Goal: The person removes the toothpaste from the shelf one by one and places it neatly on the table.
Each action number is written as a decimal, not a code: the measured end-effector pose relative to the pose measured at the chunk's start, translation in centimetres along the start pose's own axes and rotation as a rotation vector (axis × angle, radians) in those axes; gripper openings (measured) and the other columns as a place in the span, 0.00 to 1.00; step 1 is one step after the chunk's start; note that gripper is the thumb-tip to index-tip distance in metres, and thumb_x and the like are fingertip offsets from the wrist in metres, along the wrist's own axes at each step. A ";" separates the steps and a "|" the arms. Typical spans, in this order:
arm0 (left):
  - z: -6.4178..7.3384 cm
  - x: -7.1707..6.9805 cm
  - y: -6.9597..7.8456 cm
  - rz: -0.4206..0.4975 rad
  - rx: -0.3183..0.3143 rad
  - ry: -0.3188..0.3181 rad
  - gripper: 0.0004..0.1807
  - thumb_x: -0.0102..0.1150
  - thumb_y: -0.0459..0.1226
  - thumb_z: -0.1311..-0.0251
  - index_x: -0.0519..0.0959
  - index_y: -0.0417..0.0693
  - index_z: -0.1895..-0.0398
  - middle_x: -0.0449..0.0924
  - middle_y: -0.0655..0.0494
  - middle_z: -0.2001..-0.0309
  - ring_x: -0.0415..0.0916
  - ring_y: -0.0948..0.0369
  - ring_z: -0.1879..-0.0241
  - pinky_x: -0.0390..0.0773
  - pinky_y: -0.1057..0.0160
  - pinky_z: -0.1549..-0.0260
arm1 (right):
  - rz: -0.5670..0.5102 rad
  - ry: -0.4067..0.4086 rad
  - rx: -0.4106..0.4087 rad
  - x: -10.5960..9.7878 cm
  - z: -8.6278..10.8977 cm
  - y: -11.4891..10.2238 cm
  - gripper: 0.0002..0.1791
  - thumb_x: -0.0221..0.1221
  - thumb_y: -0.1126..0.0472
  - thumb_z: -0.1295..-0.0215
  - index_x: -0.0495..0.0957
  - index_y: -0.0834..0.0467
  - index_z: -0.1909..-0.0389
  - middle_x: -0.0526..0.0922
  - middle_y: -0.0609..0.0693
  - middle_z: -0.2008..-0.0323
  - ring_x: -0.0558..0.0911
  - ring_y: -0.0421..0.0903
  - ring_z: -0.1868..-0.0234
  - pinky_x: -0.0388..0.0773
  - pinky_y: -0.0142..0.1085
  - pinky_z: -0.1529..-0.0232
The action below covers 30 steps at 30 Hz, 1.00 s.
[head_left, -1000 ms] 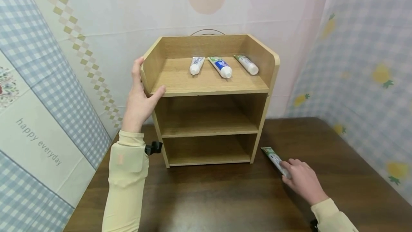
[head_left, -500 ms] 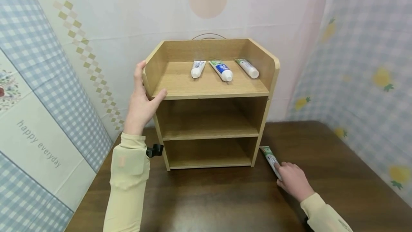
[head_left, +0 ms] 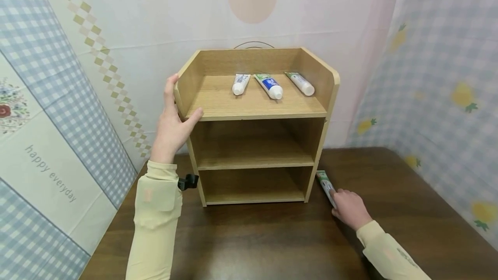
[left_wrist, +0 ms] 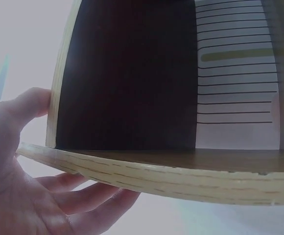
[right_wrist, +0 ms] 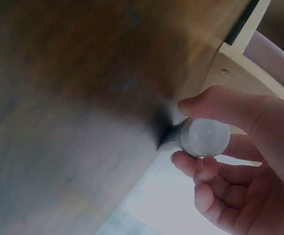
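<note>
My left hand (head_left: 171, 131) grips the left side of a small wooden shelf unit (head_left: 218, 103), thumb at the top board's front edge and fingers around the outside of the side panel. My right hand (head_left: 350, 208) holds a toothpaste tube (head_left: 326, 186) low over or on the table, right of the unit; contact with the table is hard to tell. The tube's green flat end points away from me. In the right wrist view its white cap (right_wrist: 208, 137) sits between thumb and fingers. On the top board lie three more tubes: a white one (head_left: 240, 85), a blue-and-green one (head_left: 269, 86) and a white-and-green one (head_left: 300, 84).
Two lower compartments (head_left: 254, 144) of the unit face me. The brown table (head_left: 249, 237) extends in front and to the right. Patterned cloth (head_left: 420, 90) hangs behind and at both sides. A thin curved wire (head_left: 253, 42) shows behind the unit.
My right hand has moved left and a little forward with the toothpaste tube, closer to the unit's right side. The left hand keeps its grip; the head view has shifted slightly.
</note>
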<state>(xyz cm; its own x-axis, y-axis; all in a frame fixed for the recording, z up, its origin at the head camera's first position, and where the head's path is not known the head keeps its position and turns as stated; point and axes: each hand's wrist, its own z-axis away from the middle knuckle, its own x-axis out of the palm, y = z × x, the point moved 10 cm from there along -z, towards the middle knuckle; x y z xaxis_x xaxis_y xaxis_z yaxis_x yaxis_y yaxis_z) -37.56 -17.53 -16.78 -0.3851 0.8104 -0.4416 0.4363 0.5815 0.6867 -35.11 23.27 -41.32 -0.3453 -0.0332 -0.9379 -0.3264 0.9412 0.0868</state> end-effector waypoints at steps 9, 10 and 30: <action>0.0 0.2 0.0 0.020 0.003 -0.010 0.47 0.61 0.44 0.40 0.42 0.84 0.28 0.63 0.46 0.31 0.68 0.45 0.43 0.67 0.40 0.46 | -0.122 -0.187 0.042 1.4 -0.4 1.1 0.25 0.72 0.62 0.52 0.79 0.69 0.53 0.82 0.58 0.71 0.78 0.48 0.76 0.73 0.41 0.77; 0.0 0.1 -0.1 0.021 0.001 -0.009 0.47 0.61 0.44 0.40 0.42 0.85 0.29 0.63 0.47 0.30 0.68 0.45 0.43 0.68 0.40 0.46 | -0.144 -0.205 0.046 1.5 -0.4 1.2 0.27 0.71 0.61 0.51 0.79 0.70 0.51 0.83 0.59 0.70 0.78 0.48 0.75 0.74 0.41 0.76; -0.2 0.1 0.0 0.013 0.005 0.003 0.47 0.61 0.44 0.41 0.42 0.86 0.29 0.56 0.59 0.26 0.66 0.47 0.40 0.66 0.40 0.44 | -0.315 -0.226 0.116 1.9 0.2 2.7 0.29 0.63 0.53 0.40 0.75 0.67 0.42 0.83 0.62 0.60 0.79 0.49 0.69 0.72 0.43 0.71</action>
<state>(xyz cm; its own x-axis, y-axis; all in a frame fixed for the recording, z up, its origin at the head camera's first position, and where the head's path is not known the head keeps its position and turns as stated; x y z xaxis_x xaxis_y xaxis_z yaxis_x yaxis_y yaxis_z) -37.76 -17.52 -16.70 -0.3822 0.8175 -0.4308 0.4456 0.5715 0.6891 -36.49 25.80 -42.95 -0.0383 -0.2632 -0.9640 -0.2792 0.9291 -0.2426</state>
